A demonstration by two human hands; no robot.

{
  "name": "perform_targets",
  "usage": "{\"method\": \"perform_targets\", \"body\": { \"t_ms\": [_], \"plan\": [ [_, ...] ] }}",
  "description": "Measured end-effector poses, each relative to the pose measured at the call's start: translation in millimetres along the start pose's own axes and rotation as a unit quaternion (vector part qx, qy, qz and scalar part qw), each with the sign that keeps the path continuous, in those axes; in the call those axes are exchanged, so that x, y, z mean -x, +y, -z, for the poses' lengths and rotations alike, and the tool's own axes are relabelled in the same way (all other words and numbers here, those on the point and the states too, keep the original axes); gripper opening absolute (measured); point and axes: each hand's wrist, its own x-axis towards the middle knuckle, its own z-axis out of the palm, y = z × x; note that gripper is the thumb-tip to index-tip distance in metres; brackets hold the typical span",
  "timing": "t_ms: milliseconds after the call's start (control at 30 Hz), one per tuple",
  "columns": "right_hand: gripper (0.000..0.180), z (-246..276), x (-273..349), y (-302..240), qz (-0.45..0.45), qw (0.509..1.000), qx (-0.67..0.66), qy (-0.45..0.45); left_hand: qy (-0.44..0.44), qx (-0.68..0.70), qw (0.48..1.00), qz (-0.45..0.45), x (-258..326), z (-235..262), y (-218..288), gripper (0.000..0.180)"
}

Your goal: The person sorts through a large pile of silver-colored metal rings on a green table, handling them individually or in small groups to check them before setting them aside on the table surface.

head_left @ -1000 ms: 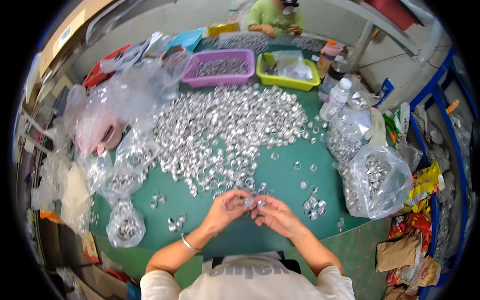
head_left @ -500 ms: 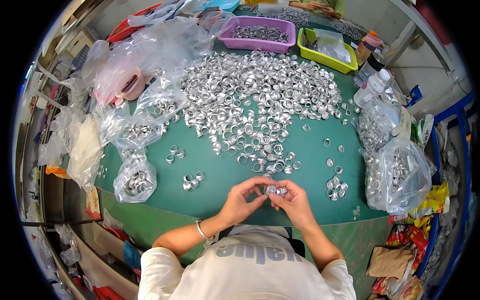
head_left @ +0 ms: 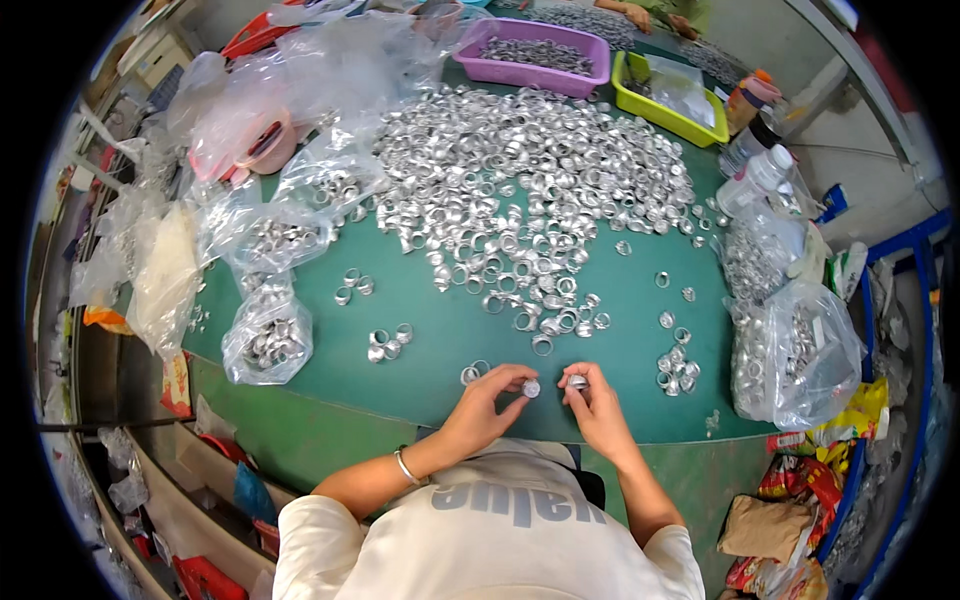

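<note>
At the table's near edge my left hand pinches a silver ring between thumb and fingertips, its round face showing. My right hand, a short gap away, is closed on another silver ring. Two or so loose rings lie just beyond my left fingers, partly hidden by them. A single ring rests on the green table ahead of both hands. Farther off spreads a big heap of silver rings.
Small ring groups lie left and right. Clear bags of rings stand at the left and right. A purple basin, a yellow-green tray and bottles stand beyond. Across the table are a co-worker's hands.
My hands, together before, have moved apart, each with a ring. Loose rings now show by my left fingers. The whole view has shifted slightly.
</note>
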Motion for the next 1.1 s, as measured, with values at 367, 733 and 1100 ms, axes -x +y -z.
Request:
{"method": "perform_targets", "body": {
  "t_ms": [367,733,1100],
  "plan": [
    [0.025,82.7,-17.5,22.1,0.248,0.827,0.487,0.135,-0.014,-0.287,0.937,-0.199,-76.9,-79.4,-4.6,0.037],
    [0.021,141.1,-14.3,8.8,0.136,0.902,0.340,0.228,-0.041,-0.298,0.924,-0.238,-136.5,-146.9,-13.7,0.048],
    [0.020,170.8,-38.6,15.6,0.119,0.953,0.257,0.106,-0.004,-0.169,0.967,-0.192,-152.9,-140.8,-5.8,0.064]
  ]
}}
